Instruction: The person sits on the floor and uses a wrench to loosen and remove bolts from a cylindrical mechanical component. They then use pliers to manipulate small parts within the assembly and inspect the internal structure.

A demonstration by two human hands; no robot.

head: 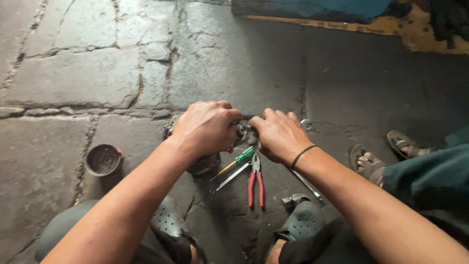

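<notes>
Metal part (pixel 243 131) gripped by both hands; pliers (pixel 255 182), screwdriver (pixel 238 160) below.

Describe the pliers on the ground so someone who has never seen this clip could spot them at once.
Start at the stone floor, then find the person's right hand at the middle of the view. Directly below it lie the pliers, jaws pointing up toward the hand. Their red handles set them apart from the green-handled screwdriver and the bare metal wrench beside them.
</notes>
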